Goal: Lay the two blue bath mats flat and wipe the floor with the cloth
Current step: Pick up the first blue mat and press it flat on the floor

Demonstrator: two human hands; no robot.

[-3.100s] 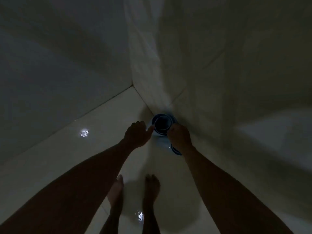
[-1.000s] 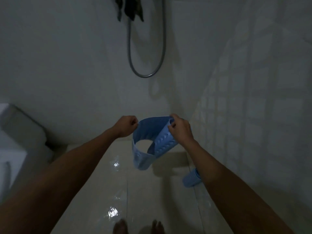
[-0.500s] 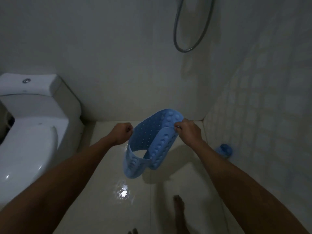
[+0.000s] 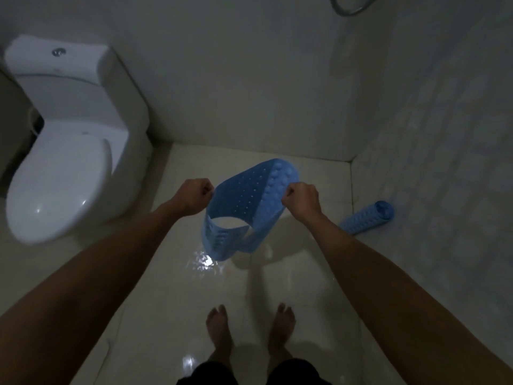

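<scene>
A blue bath mat [image 4: 244, 207] with small holes and round bumps hangs in the air above the wet floor, still curled into a loose loop. My left hand [image 4: 194, 197] pinches its left edge and my right hand [image 4: 301, 201] pinches its right edge, both with curled fingers. A second blue bath mat [image 4: 366, 218], rolled into a tube, leans at the foot of the right wall. No cloth is in view.
A white toilet [image 4: 69, 151] with its lid down stands at the left. The glossy cream floor [image 4: 172, 301] shows wet glints. Tiled walls close the back and right. A shower hose [image 4: 349, 8] hangs at the top. My bare feet [image 4: 249, 329] stand below.
I have lifted one rolled mat from the corner and turned left, so the toilet has come into view. The mat has partly uncurled between my hands, and the other roll stays by the wall.
</scene>
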